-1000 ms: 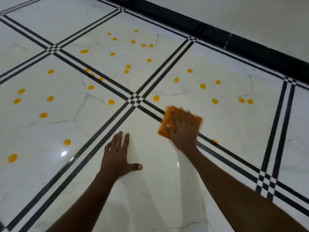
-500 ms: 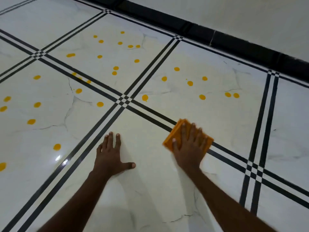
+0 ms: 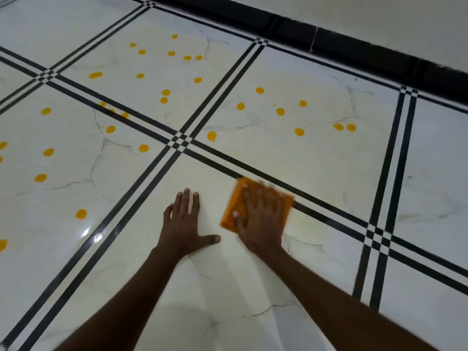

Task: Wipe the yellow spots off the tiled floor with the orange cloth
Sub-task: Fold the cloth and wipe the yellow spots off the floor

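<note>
My right hand (image 3: 262,219) lies flat on the folded orange cloth (image 3: 231,206), fingers spread, pressing it to the white tiled floor (image 3: 316,168) beside a black grout stripe. My left hand (image 3: 183,221) rests flat on the same tile just left of the cloth, fingers straight, thumb out. Several yellow spots dot the far tiles, the nearest being one spot (image 3: 211,136) by the stripe crossing and another (image 3: 299,132) ahead of the cloth. More yellow spots (image 3: 81,214) sit on the left tile.
Double black stripes (image 3: 152,173) divide the floor into large squares. A black skirting (image 3: 354,46) runs along the white wall at the top right. A light glare (image 3: 91,234) shines on the left tile.
My right hand slid the cloth right along the stripe, then back left toward my left hand. The spot by the stripe seen a second ago is gone. My left hand stayed planted.
</note>
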A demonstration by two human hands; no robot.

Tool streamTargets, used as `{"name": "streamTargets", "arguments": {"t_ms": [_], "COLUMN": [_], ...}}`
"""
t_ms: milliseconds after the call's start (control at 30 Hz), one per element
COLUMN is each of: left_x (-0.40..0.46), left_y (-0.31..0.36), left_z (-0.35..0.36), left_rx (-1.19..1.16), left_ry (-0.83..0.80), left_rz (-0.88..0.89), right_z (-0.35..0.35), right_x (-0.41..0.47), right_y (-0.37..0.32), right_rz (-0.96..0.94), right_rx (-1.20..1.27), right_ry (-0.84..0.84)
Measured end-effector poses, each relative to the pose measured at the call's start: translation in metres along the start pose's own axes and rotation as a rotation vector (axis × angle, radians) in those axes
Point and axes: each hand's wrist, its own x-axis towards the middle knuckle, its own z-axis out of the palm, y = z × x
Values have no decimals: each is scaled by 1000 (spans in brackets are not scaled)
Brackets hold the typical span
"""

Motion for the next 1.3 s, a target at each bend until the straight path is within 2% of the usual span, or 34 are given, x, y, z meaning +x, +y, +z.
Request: {"name": "streamTargets", "arguments": {"t_ms": [33, 100, 200, 267, 333, 400, 500, 600, 667, 767, 867, 933, 1033, 1100, 1200, 1300], "left_x": [1, 2, 1, 0, 0, 1, 3, 7, 9, 8, 9, 9, 8, 7, 5, 4], "left_y": [-1, -6, -7, -4, -3, -3, -2, 0, 1, 0, -1, -1, -2, -3, 0, 6], "left_z": [-1, -6, -9, -6, -5, -5, -6, -7, -7, -7, -6, -5, -4, -5, -8, -13], "left_rx": [13, 44, 60, 49, 49, 59, 91, 109, 108, 116, 105, 99, 93, 91, 91, 62], "left_ry": [-19, -43, -44, -41, -37, -51, -94, -152, -171, -172, -174, -173, -162, -157, -144, -85], "left_rz": [4, 14, 17, 10, 10, 7, 6, -9, -14, -12, -12, -9, -6, -6, -6, -29], "right_z": [0, -8, -23, -35, -46, -54, -56, -61, -64, -70, -75, -90, -125, -148, -151, -112], "right_x": [20, 62, 72, 54, 39, 34, 47, 70, 79, 82, 81, 82, 84, 83, 82, 72], "right_y": [0, 16, 35, 33, 33, 32, 23, 21, 24, 24, 26, 29, 28, 21, 11, 2], "right_rz": [-120, -244, -204, 4, 357, 600, 670, 831, 897, 849, 848, 805, 545, 357, 130, 91], "right_rx": [-8, -40, 48, 209, 288, 272, 281, 532, 601, 549, 686, 729, 692, 653, 496, 240], "right_ry": [-42, -106, -105, 86, 236, 131, -86, -177, -170, -114, -95, 15, 222, 269, 207, -7]}}
